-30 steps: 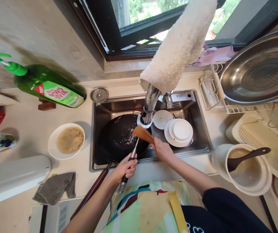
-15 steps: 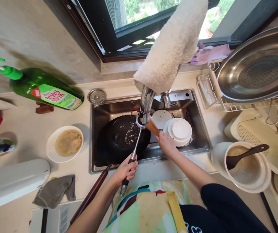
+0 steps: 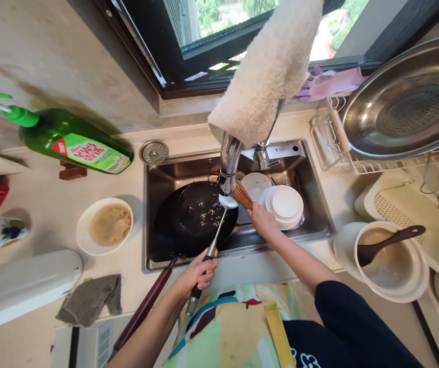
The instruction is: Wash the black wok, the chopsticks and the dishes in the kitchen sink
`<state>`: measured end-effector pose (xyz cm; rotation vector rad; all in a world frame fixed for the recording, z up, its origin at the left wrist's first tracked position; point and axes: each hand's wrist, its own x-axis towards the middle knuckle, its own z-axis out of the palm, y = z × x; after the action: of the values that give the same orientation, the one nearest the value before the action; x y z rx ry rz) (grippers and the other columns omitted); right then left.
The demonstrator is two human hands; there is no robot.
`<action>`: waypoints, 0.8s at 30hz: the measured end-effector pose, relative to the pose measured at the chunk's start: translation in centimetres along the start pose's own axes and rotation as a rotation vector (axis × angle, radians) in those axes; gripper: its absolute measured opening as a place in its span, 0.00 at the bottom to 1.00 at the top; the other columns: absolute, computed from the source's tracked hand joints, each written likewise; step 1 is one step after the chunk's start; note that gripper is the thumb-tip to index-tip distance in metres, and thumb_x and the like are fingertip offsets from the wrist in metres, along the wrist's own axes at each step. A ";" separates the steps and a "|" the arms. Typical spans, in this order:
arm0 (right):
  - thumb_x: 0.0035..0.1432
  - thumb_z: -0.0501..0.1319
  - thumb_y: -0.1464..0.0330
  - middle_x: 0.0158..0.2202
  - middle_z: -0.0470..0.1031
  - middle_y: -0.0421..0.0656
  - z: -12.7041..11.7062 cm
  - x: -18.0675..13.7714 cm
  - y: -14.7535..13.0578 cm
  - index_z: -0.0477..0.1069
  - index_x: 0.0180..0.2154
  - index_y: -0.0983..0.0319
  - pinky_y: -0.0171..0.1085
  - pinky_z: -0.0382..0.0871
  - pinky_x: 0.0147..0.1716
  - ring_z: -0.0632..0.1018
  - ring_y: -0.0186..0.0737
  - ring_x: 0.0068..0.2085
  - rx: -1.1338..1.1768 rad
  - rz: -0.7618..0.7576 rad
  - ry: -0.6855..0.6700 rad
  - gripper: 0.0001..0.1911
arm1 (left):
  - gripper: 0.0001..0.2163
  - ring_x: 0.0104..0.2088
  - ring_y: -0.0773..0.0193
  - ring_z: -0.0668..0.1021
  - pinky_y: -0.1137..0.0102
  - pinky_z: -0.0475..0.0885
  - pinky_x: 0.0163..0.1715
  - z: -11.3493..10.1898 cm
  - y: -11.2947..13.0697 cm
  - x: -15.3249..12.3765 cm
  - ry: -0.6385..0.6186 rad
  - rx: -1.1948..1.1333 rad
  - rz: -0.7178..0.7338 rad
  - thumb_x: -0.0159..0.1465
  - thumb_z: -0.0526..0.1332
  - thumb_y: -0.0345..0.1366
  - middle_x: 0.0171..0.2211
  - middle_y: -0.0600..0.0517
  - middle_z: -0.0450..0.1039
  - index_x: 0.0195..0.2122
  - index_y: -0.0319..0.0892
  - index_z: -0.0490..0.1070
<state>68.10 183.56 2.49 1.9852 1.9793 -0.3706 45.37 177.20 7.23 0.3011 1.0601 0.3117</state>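
My left hand is wrapped round the black handle of a metal spatula. The shiny spatula head lies right under the tap spout, over the edge of a black wok in the sink. A bamboo wok brush is gripped in my right hand, its bristles pointing left at the spout, close to the spatula head. Water glistens inside the wok. The wok's brown handle sticks out over the counter edge beside my left forearm. White dishes are stacked in the sink, right of the brush.
A towel wraps the tap's upper part. On the left counter are a green soap bottle, a bowl of cloudy liquid and a grey cloth. To the right stand a dish rack and a white pot holding a dark spoon.
The spatula head has tilted and come slightly down from the spout, showing more of its surface. The brush has turned a little, its separate bristles now visible. Both hands keep their grips.
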 end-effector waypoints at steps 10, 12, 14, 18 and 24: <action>0.66 0.39 0.57 0.39 0.71 0.52 -0.8 0.6 -0.5 0.56 0.50 0.65 0.35 0.68 0.29 0.78 0.41 0.35 0.012 -0.079 0.030 0.21 | 0.18 0.11 0.81 0.50 0.82 0.43 0.09 -0.7 0.0 0.0 -0.012 -0.026 0.011 0.53 0.65 0.38 0.18 0.65 0.52 0.38 0.45 0.56; 0.66 0.40 0.57 0.39 0.71 0.52 -1.3 0.9 -0.6 0.56 0.50 0.65 0.35 0.68 0.29 0.78 0.42 0.35 0.016 -0.058 0.021 0.21 | 0.18 0.11 0.81 0.50 0.82 0.42 0.09 -0.8 0.2 -0.1 -0.015 -0.035 0.005 0.52 0.65 0.37 0.18 0.65 0.52 0.38 0.45 0.56; 0.66 0.40 0.58 0.39 0.71 0.53 -1.8 1.2 -0.7 0.56 0.50 0.66 0.36 0.68 0.30 0.78 0.43 0.35 0.018 -0.025 0.031 0.21 | 0.18 0.11 0.82 0.49 0.82 0.41 0.09 -1.0 0.4 -0.1 -0.023 -0.048 0.001 0.52 0.65 0.37 0.19 0.65 0.51 0.39 0.45 0.56; 0.66 0.40 0.58 0.39 0.71 0.54 -2.3 1.4 -0.8 0.56 0.50 0.67 0.36 0.69 0.31 0.78 0.43 0.35 0.037 -0.103 0.043 0.21 | 0.19 0.11 0.82 0.50 0.81 0.41 0.10 -1.3 0.6 -0.3 -0.007 -0.043 0.012 0.52 0.65 0.37 0.19 0.65 0.52 0.40 0.45 0.56; 0.66 0.43 0.60 0.40 0.71 0.55 -2.1 1.3 -0.8 0.56 0.51 0.67 0.37 0.69 0.31 0.78 0.43 0.36 0.049 -0.106 0.033 0.20 | 0.19 0.11 0.81 0.50 0.82 0.42 0.10 -1.6 0.5 -0.6 0.011 -0.012 0.013 0.51 0.65 0.37 0.18 0.66 0.52 0.39 0.45 0.56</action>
<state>67.22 185.54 3.88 1.9319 2.1217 -0.4176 43.65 177.57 7.16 0.2957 1.0673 0.3320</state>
